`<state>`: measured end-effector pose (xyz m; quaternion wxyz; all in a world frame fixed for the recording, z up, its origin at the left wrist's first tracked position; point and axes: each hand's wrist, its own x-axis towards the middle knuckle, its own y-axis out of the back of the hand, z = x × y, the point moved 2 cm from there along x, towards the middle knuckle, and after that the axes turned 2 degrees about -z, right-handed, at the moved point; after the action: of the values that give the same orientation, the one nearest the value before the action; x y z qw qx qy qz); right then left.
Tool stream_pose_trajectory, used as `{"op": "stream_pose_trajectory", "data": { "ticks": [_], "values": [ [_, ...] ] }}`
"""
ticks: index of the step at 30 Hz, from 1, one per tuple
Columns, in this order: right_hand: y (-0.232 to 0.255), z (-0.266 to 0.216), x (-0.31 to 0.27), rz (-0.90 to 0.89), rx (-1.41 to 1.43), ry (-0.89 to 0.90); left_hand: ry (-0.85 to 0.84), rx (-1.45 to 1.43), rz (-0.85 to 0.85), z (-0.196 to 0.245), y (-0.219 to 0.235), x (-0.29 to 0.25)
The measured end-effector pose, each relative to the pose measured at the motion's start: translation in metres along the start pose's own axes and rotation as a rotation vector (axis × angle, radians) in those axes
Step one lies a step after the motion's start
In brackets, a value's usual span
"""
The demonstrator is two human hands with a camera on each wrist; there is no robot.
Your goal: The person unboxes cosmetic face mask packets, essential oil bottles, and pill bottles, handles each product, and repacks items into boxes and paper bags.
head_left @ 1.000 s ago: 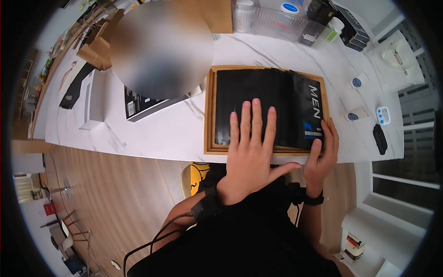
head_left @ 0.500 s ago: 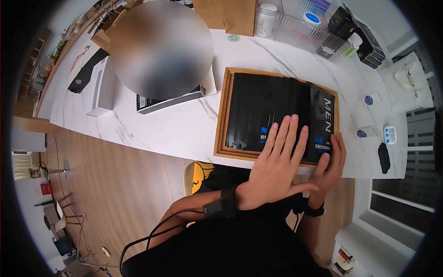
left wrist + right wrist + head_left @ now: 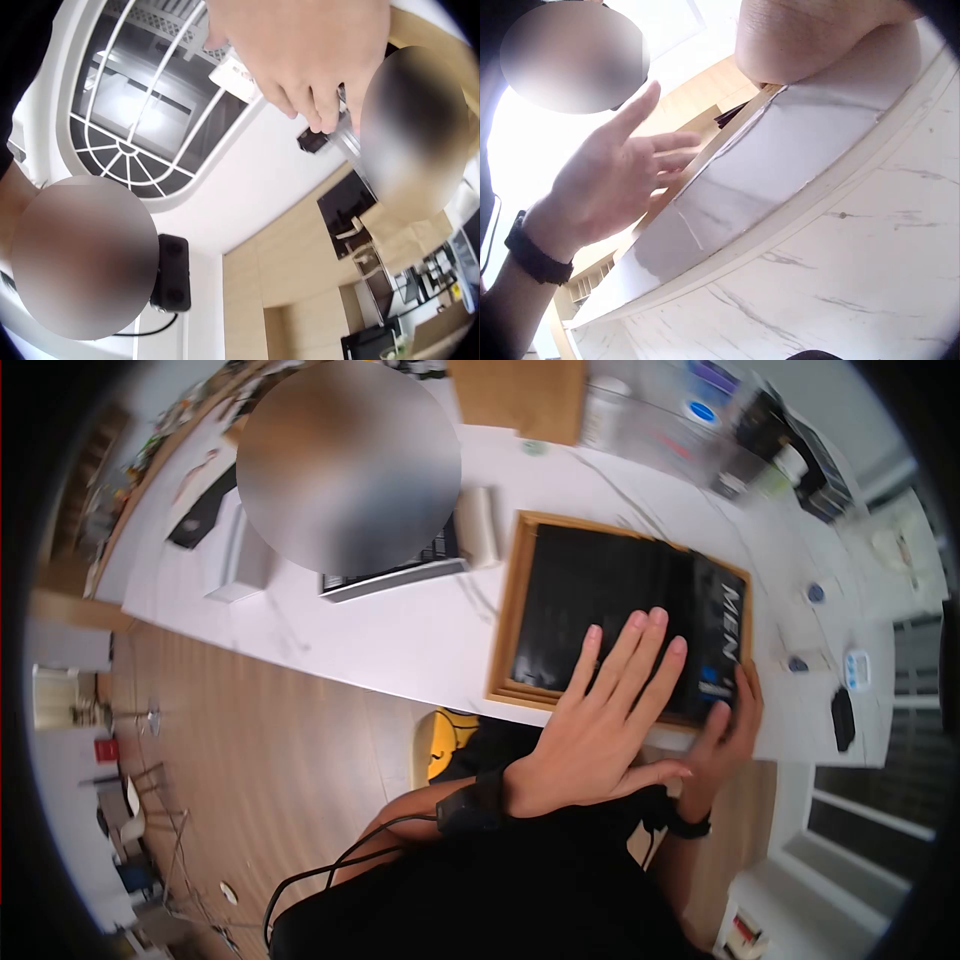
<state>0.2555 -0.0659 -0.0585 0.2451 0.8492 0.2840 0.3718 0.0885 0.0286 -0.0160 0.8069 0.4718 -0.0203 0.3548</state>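
Observation:
In the head view, flat black packets (image 3: 600, 580) lie fanned and overlapping in a shallow wooden tray (image 3: 508, 630). The rightmost packet (image 3: 722, 615) carries the word MEN in pale letters. My left hand (image 3: 605, 725) lies palm down over the packets right of the middle, fingers straight and the thumb out toward my other hand. At the tray's front right corner, my right hand (image 3: 728, 745) touches the edge, fingers along the right side and thumb at the front. The left wrist view shows the back of my left hand (image 3: 315, 52); its fingertips are partly hidden.
Left of the tray are an open box (image 3: 395, 578) and a white box (image 3: 240, 555). A clear bin (image 3: 660, 445) with bottles stands behind. On the right lie a small timer (image 3: 858, 670) and a black object (image 3: 843, 720). The table's front edge runs just before the tray.
My left hand has slid rightward across the packets toward the MEN packet. My right hand stays by the tray's corner. The head view has turned, shifting everything rightward in frame.

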Motion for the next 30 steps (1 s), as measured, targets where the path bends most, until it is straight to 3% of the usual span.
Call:
{"op": "stream_pose_trajectory", "data": {
  "ticks": [3,5,10,19,25,27,30],
  "values": [
    [-0.003,0.003,-0.002,0.026,0.036,-0.003,0.1,0.106,0.256,-0.033,0.033,-0.011],
    [-0.005,0.002,-0.002,0.026,0.08,0.016,0.148,0.218,0.31,-0.056,0.052,-0.018],
    [-0.004,0.003,-0.001,0.022,0.08,0.024,0.251,0.119,0.208,-0.076,0.048,-0.026],
    [-0.003,0.0,0.0,0.002,0.111,0.004,0.287,-0.031,0.212,-0.073,0.054,-0.024],
    [0.017,-0.004,0.005,-0.032,0.217,-0.054,0.194,-0.06,0.19,-0.074,0.047,-0.025],
    [0.029,-0.021,0.012,-0.041,0.016,0.012,0.167,-0.031,0.187,-0.076,0.045,-0.027],
    [0.03,-0.05,0.024,-0.093,-0.012,0.003,0.101,0.071,0.133,-0.07,0.048,-0.023]
  ]
}}
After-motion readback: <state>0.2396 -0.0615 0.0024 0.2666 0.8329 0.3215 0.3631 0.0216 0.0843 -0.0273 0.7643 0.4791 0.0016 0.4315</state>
